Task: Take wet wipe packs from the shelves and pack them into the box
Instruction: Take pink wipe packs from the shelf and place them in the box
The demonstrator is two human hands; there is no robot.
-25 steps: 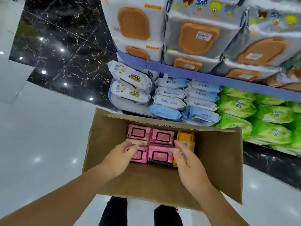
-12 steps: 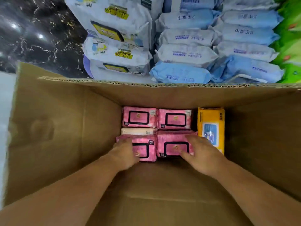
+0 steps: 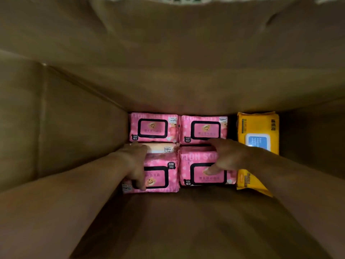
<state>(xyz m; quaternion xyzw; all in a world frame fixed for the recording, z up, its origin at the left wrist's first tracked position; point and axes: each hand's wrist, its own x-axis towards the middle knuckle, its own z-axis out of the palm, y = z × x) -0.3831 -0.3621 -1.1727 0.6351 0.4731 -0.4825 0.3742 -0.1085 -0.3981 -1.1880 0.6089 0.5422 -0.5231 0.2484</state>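
I look down into a deep brown cardboard box (image 3: 74,128). Pink wet wipe packs lie at its far end in two rows. My left hand (image 3: 134,161) grips the near-left pink pack (image 3: 160,176), with fingers over its far edge and thumb at its near edge. The near-right pink pack (image 3: 205,178) is held by my right hand (image 3: 231,156), fingers reaching its far edge and thumb on the lid. Two more pink packs (image 3: 153,128) (image 3: 203,129) sit against the far wall. A pale pack (image 3: 162,147) shows under the near-left one.
A yellow wipe pack (image 3: 257,131) with a blue-white lid lies along the right side of the pink packs, partly under my right forearm. Bare cardboard floor (image 3: 177,221) stretches from the packs toward me. The box walls fill the view, so the shelves are out of sight.
The view has dropped deep into the box and the shelves have left the frame. Both hands have slid farther over the two near pink packs, fingers now at their far edges.
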